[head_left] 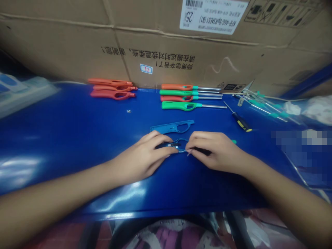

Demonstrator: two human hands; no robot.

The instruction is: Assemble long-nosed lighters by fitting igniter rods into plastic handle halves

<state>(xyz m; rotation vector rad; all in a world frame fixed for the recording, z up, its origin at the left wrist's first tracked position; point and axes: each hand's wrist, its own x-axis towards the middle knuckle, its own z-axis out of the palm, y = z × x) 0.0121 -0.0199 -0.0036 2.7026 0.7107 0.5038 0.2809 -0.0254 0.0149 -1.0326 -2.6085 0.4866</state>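
Both of my hands rest on the blue table (77,138) and grip one blue lighter body (181,145) between them. My left hand (145,157) pinches its left end, fingers closed. My right hand (215,150) covers its right end, fingers curled; a green tip (233,141) pokes out past the knuckles. Just behind lies a loose blue lighter shell half (172,127).
Several orange and green long-nosed lighters (190,97) lie in a row at the back, orange shell halves (112,88) to their left. A black-and-yellow screwdriver (240,119) and metal tubes with green tips (261,103) lie at the right. A cardboard box (166,41) walls the back.
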